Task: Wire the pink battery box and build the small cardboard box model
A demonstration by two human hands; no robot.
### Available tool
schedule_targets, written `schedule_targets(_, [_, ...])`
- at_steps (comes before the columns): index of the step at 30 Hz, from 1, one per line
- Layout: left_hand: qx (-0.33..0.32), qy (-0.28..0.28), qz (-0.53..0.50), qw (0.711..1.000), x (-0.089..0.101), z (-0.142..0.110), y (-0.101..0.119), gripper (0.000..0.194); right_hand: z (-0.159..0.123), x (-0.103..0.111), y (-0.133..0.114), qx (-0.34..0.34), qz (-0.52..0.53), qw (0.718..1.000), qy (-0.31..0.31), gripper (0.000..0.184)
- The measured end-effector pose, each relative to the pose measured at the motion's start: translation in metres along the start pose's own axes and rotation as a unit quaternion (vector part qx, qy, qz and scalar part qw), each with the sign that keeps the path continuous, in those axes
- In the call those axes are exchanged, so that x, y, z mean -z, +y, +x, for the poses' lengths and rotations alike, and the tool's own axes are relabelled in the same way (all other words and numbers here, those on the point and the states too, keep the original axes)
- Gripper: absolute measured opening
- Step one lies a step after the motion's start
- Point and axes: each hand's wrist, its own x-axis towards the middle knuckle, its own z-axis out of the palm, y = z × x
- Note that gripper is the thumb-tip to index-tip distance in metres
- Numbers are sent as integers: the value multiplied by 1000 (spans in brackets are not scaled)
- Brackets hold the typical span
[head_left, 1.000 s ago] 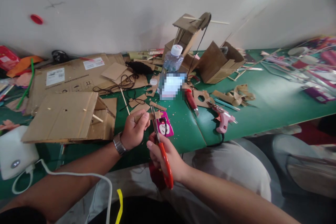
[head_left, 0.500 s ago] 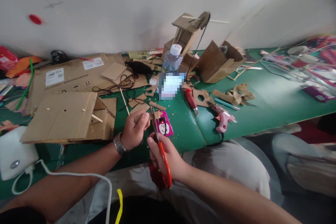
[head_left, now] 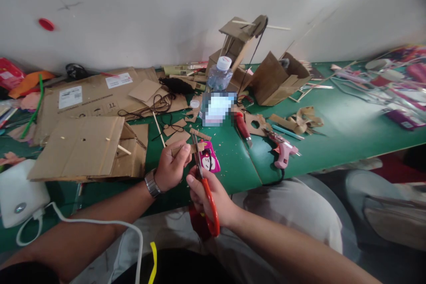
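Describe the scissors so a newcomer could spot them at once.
Find the green table, then the right hand at its near edge. It grips the scissors, blades across a cardboard strip; unlike the red utility knife, they have a looped handle.

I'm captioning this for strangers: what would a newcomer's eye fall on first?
Probably the red-handled scissors in the right hand, just below centre, their blades across a cardboard strip in the left hand. Next, the bright pixelated patch in front of the clear bottle, beyond the hands. Then the pink glue gun on the green table, further right.
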Motion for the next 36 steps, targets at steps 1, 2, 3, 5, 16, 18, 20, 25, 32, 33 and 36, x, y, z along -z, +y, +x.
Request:
schedule_targets(1, [2, 1, 0, 1000, 0, 0, 1, 53, 0, 0, 0, 1, -3, 1000, 2, 65])
schedule_targets(2, [4, 2, -1, 1000, 0, 0, 1, 53, 0, 0, 0, 2, -5, 1000, 3, 66])
schedule_targets(3, [4, 1, -1, 1000, 0, 0, 2, 54, 0, 0, 0, 3, -7, 1000, 5, 67])
schedule_targets(5, [2, 1, -2, 1000, -1, 1, 2, 54, 1, -1, 2, 8, -12, 1000, 9, 67])
schedule_targets(16, [34, 31, -72, 996, -4, -3, -3, 53, 2, 0, -7, 19, 3, 1000, 23, 65])
schedule_targets(18, [35, 59, -103, 992, -5, 1, -4, 54, 1, 1, -10, 20, 5, 1000, 23, 64])
schedule_targets(20, [38, 81, -139, 986, -6, 6, -5, 54, 0, 3, -15, 39, 3, 999, 23, 60])
schedule_targets(25, [112, 95, -231, 962, -8, 14, -3, 45, -6, 25, -46, 139, -112, 984, 18, 45])
schedule_targets(32, [186, 105, -303, 929, -7, 18, -2, 59, 0, 95, -93, 253, -549, 787, 121, 24])
schedule_targets(33, [184, 105, -307, 928, -7, 18, -2, 61, 3, 106, -94, 248, -588, 757, 139, 22])
schedule_targets(36, [177, 100, -309, 929, -7, 19, -4, 59, 10, 136, -91, 197, -668, 698, 166, 16])
